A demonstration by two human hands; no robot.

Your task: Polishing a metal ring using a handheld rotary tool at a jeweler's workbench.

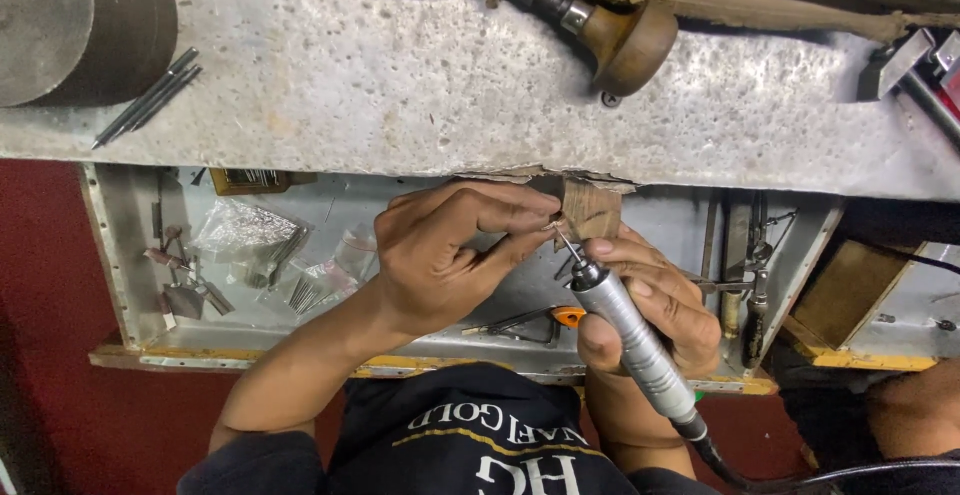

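Fine rotary work on a tiny piece held against the wooden bench peg

The small workpiece (556,225), too small to identify, sits at the lip of the worn wooden peg (590,210) that juts from the counter (400,85) edge, with the left hand (445,255) pinching it shut between thumb and forefinger. The right hand (650,300) is wrapped closed around the silver rotary handpiece (625,330), its thin bit touching the piece. It would go best with both hands braced on the peg, the bit held at a shallow angle under light pressure, and the fingertips kept just clear of the tip. Below lies the open metal drawer (130,255) with packets of burs (245,230); a wooden-handled tool (625,40) rests on the counter above.
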